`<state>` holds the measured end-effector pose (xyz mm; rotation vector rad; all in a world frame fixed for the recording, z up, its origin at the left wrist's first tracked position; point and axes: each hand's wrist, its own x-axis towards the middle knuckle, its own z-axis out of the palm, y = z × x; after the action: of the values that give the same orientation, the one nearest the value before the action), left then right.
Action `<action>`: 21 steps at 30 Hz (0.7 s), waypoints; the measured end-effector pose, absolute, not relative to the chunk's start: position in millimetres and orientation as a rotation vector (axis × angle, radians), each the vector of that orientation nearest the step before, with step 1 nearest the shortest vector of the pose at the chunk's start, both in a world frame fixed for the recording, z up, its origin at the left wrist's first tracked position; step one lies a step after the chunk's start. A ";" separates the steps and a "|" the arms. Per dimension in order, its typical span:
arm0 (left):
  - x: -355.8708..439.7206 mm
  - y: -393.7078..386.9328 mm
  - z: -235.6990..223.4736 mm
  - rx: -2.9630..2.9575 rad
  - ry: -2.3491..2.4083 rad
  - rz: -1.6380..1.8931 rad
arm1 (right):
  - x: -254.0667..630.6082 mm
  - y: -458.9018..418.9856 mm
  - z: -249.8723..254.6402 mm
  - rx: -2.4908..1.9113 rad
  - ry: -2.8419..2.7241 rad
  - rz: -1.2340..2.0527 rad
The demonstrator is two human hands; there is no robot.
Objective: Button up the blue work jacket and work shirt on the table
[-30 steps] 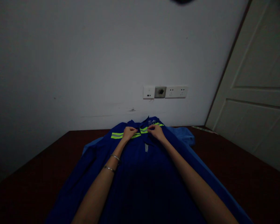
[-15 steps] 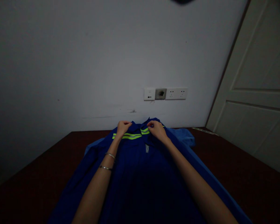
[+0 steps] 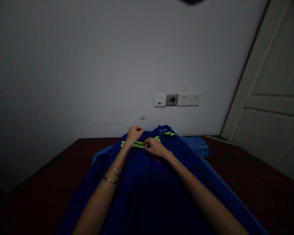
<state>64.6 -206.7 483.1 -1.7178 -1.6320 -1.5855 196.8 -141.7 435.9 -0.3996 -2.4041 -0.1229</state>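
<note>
Garment (image 3: 142, 182) with lime stripes (image 3: 133, 144), left hand (image 3: 134, 134) curled near collar (image 3: 155, 132), grip unclear, right hand (image 3: 156, 147) pinching garment at stripes

reaching forward with both arms (image 3: 99, 199) | bending and pinching with left hand (image 3: 134, 134) | angling right hand (image 3: 155, 147) inward, apparently curling fingers

Dark blue jacket (image 3: 142, 182), yellow-green striped chest, spread across dark red surface (image 3: 240, 163), collar apparently toward wall (image 3: 117, 65)
</note>
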 end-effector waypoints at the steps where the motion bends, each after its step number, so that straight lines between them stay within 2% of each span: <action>1: 59.9 -202.8 480.1 -1.729 -1.658 -1.591 | 188.8 -139.7 431.8 -0.359 -2.494 -0.118; 5: 32.6 -187.3 465.5 -1.768 -1.769 -1.660 | 156.4 -129.5 418.9 -0.301 -2.688 -0.142; 13: -28.7 -172.2 417.7 -1.644 -1.868 -2.092 | 127.5 -129.9 408.3 -0.315 -2.655 -0.310; 21: -68.7 -165.7 386.1 -1.457 -1.867 -2.366 | 125.8 -107.1 401.5 -0.294 -2.508 0.093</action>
<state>-68.7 -165.7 386.1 -1.4575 -1.8671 -2.3661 125.8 -107.1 401.5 -0.2935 -2.5078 0.0931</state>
